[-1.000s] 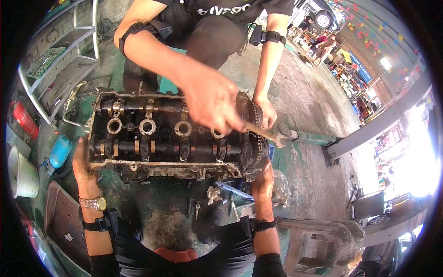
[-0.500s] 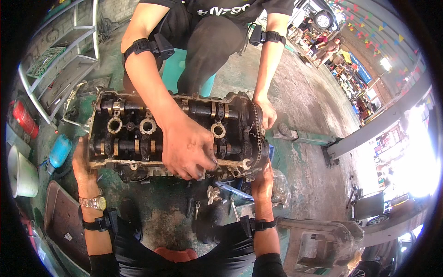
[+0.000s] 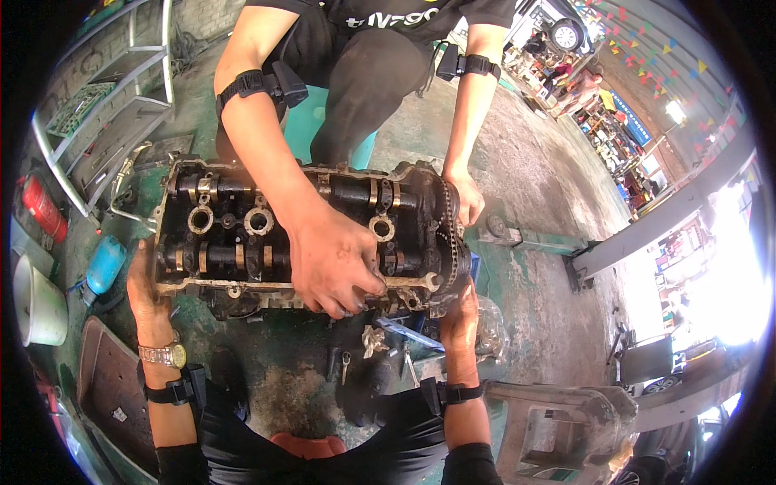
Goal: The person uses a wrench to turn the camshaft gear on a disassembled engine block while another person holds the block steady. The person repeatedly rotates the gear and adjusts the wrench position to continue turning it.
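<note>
An engine cylinder head (image 3: pixel 339 187), dark with oil, lies crosswise in front of me, its camshafts exposed and a timing chain (image 3: pixel 454 234) at its right end. My left hand (image 3: pixel 145 283), with a watch at the wrist, holds its left end. At the lower right corner my right hand (image 3: pixel 461 319) grips the chain end; its fingertips are partly hidden. Opposite me, a co-worker's hand (image 3: pixel 333 259) clasps a wrench (image 3: pixel 414 282) along the near edge. The co-worker's other hand (image 3: pixel 466 199) rests on the far right corner.
Below the head lie a blue-handled tool (image 3: pixel 412 333), a small wrench (image 3: pixel 346 365) and crumpled paper. A brown tray (image 3: pixel 121 388), a white bucket (image 3: pixel 42 303) and a blue bottle (image 3: pixel 105 264) stand left. A grey metal casting (image 3: pixel 558 428) sits at lower right.
The co-worker's hand with the wrench has shifted slightly to the right, and the wrench's open jaw has tipped a little. My two hands and the cylinder head stay in place.
</note>
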A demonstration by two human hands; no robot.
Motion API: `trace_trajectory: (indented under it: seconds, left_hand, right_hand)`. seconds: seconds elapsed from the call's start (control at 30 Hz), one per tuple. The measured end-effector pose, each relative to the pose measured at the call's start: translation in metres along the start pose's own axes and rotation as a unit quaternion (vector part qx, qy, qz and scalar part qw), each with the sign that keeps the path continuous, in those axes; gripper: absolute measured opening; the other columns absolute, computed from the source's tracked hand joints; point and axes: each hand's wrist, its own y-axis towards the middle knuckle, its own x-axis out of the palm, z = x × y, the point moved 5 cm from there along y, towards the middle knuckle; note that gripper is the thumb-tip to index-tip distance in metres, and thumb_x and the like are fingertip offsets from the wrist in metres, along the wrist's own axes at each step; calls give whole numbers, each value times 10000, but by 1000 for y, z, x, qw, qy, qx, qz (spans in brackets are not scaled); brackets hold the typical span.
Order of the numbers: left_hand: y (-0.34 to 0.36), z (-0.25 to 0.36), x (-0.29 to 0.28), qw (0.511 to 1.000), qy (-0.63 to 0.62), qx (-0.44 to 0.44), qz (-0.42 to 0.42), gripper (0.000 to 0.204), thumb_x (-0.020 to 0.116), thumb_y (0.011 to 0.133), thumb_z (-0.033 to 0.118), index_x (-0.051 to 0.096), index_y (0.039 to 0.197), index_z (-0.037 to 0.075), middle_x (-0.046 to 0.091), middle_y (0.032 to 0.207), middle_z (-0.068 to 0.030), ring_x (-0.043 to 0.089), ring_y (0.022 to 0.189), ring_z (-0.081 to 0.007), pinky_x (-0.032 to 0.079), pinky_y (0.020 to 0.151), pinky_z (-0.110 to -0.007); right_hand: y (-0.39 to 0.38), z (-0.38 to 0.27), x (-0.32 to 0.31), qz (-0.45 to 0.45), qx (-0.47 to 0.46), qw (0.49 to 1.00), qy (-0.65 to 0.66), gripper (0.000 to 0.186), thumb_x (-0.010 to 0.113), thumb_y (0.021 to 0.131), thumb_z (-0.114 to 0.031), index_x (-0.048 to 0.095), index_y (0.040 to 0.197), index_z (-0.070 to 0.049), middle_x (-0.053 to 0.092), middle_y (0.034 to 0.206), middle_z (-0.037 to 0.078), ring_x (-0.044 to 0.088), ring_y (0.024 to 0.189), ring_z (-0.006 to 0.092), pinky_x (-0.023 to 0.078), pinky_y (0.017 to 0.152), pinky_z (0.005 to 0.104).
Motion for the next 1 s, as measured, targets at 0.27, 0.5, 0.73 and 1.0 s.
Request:
trace_trajectory:
  seconds: [0.27, 0.5, 0.73, 1.0]
  left_hand:
    - [0, 0, -1, 999, -6, -9, 33, 442, 505, 917, 290, 523, 1178, -66, 575, 1149, -139, 569, 993, -230, 442, 868, -337]
    - [0, -1, -4, 999, -6, -10, 37, 445, 502, 919, 291, 520, 1188, -62, 566, 1175, -136, 553, 1025, -231, 421, 889, -337]
    - [1, -1, -2, 1000, -2, -9, 21, 428, 488, 924, 292, 533, 1174, -52, 577, 1146, -132, 561, 999, -225, 433, 866, -334]
    - [-2, 0, 0, 999, -20, -23, 39, 386, 483, 931, 271, 542, 1155, -38, 593, 1120, -118, 571, 972, -226, 446, 858, -354]
  right_hand:
    - [1, 0, -1, -4, -2, 1000, -1, 602, 544, 899, -361, 346, 1319, 23, 477, 1266, 109, 455, 1160, 213, 338, 999, 352]
    - [2, 3, -5, -10, -3, 1000, 0, 482, 549, 894, -330, 435, 1274, -55, 496, 1224, 41, 452, 1138, 198, 345, 979, 363]
    - [2, 4, -7, -15, -3, 1000, -12, 545, 547, 894, -340, 389, 1314, -29, 461, 1284, 79, 429, 1179, 228, 328, 1009, 374]
    - [4, 5, -10, -3, -9, 1000, -23, 719, 571, 874, -403, 303, 1355, 60, 482, 1281, 124, 470, 1140, 188, 341, 986, 295]
